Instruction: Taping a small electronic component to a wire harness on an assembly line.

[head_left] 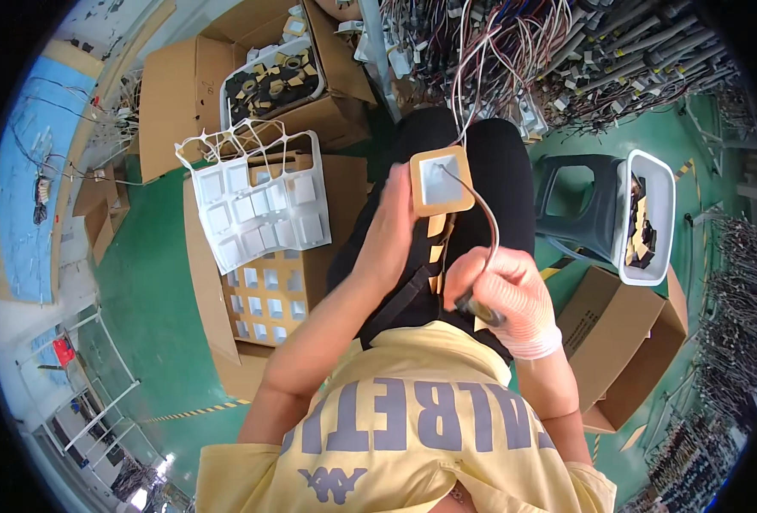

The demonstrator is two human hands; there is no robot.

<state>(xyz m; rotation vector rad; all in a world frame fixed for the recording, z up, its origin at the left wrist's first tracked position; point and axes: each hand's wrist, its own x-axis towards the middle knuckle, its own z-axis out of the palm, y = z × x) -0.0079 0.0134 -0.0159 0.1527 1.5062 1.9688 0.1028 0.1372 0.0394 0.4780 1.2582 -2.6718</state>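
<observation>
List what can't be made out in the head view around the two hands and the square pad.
- Left hand: fingertips hidden behind the square pad.
- Tool in the right hand: mostly covered by the closed fingers; only a dark tip shows, kind unclear.
- Wire: its far end is lost in the cable tangle.
- Pieces in the white bin: too small to identify.

Green floor (147,291), cardboard boxes (182,94), grey stool (579,201), cable bundles (600,60).

Left hand (393,229) holds square pad (441,181); right hand (505,295) grips its wire (486,218). White tray (263,205) left, bin (649,215) right.
</observation>
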